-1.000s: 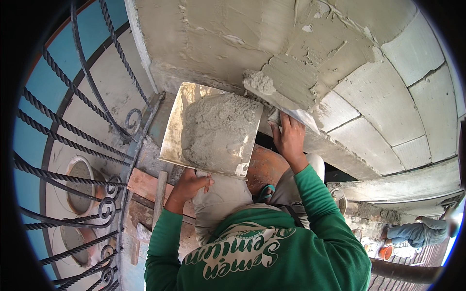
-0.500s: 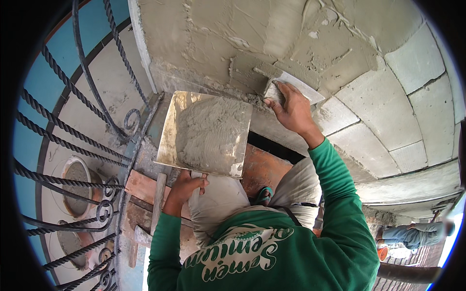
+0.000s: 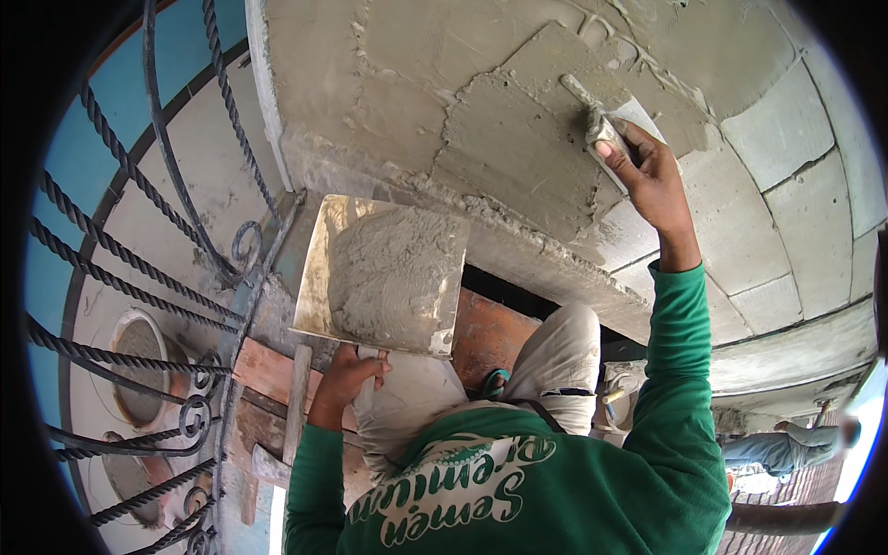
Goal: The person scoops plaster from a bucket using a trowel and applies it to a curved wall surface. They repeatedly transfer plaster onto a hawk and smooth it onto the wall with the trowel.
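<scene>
My left hand [image 3: 344, 384] grips the handle of a square mortar hawk [image 3: 314, 268], held out in front of my lap. A thick heap of wet grey mortar [image 3: 398, 268] lies on its plate. At the upper right, my right hand [image 3: 655, 180] is closed around a plastering trowel [image 3: 599, 129], its blade at the wall and partly hidden by my fingers. Fresh mortar [image 3: 518, 148] with ragged edges covers the wall to the left of the trowel. Bare pale blocks [image 3: 740, 250] show to the right.
Twisted black metal railing [image 3: 139, 254] curves along the left. Behind it stand two buckets, the upper one [image 3: 143, 370] holding grey material. Wooden planks [image 3: 268, 370] lie beside my left forearm. A mortar-crusted ledge [image 3: 518, 231] runs below the wall. Another person [image 3: 786, 449] is at the far right.
My right hand has moved up and right along the wall with the trowel, and a wide patch of fresh mortar now shows. The hawk has shifted slightly down and left.
</scene>
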Demonstrator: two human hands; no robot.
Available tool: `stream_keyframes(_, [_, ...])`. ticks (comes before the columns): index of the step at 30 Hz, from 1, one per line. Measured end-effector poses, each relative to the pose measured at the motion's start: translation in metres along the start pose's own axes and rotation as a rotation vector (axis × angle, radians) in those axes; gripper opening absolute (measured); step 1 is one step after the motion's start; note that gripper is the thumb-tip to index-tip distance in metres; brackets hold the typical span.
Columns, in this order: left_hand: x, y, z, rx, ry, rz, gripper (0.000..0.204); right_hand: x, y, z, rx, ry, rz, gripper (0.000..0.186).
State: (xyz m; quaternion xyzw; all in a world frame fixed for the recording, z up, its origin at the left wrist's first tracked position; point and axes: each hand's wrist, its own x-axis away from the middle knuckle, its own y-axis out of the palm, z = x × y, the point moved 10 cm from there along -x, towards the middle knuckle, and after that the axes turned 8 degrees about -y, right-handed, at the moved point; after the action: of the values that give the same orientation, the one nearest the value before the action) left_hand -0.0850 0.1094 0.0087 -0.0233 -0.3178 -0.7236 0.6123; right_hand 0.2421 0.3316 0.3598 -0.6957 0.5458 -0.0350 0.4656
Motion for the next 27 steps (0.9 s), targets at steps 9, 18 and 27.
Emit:
stream_keyframes(9, [-0.026, 0.000, -0.002, -0.021, -0.028, -0.104, 0.039, 0.054, 0.068, 0.017, -0.128, -0.029, 0.073, 0.056])
stream_keyframes(18, [-0.016, 0.006, -0.001, -0.071, -0.040, -0.040, 0.036, 0.068, 0.173, 0.082, 0.430, 0.011, -0.254, 0.065])
stream_keyframes(27, [-0.033, 0.015, 0.001, -0.061, -0.052, -0.072, 0.028, 0.144, 0.057, 0.086, 0.397, 0.013, -0.052, 0.063])
